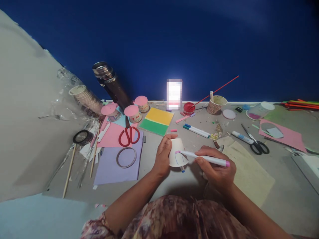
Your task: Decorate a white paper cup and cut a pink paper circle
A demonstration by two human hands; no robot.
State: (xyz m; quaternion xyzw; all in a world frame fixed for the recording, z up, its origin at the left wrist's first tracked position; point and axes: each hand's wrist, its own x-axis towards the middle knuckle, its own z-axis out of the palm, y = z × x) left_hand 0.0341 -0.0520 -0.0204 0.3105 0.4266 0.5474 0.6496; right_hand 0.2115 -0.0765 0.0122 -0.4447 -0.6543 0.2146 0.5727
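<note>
My left hand (163, 156) is closed around a white paper cup (177, 154), holding it upside down just above the grey table (286, 186). My right hand (216, 166) grips a white marker with a pink end (206, 158). The marker's tip rests on the cup's side, where purple lines are drawn. A blue-tipped marker pokes out just below the cup.
Red scissors (129, 135) lie on pink paper, a tape ring (126, 157) on purple paper. Pink-topped cups (133, 114), a steel flask (112, 84), a cup stack (86, 98), a red paint pot (188, 108), black scissors (256, 143) and a glue stick (241, 137) crowd the table.
</note>
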